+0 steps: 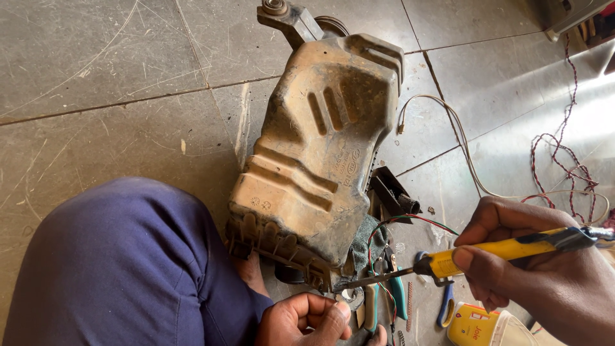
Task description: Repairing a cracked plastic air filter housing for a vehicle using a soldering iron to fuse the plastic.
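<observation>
Nearest, at six o'clock: left hand [306, 320], fingers curled shut around something small that cannot be made out, just under the lower edge of the dusty plastic housing [317, 150]. At four o'clock: right hand [544, 269], fingers wrapped tight on the yellow-handled soldering iron [487, 251], metal tip aimed toward nine o'clock and ending just beside the left fingertips and the thin red and green wires [410, 219]. Beside the tip, on the floor [109, 83]: teal-handled pliers [398, 291], a blue-handled tool [445, 306], a yellow packet [471, 325] at five o'clock. Blue-trousered knee [122, 269] at eight o'clock, pressed against the housing. Farther out, at two o'clock: a pale cable [448, 122] and a braided red cord [567, 144] trailing across the tiles.

Likely trouble: a burn to the left fingertips, given how close the tip sits. Also possible: scorched wire insulation or melted housing plastic from a small slip. Also worth noting: loose cords near the right wrist, apt to snag and jerk the iron.
</observation>
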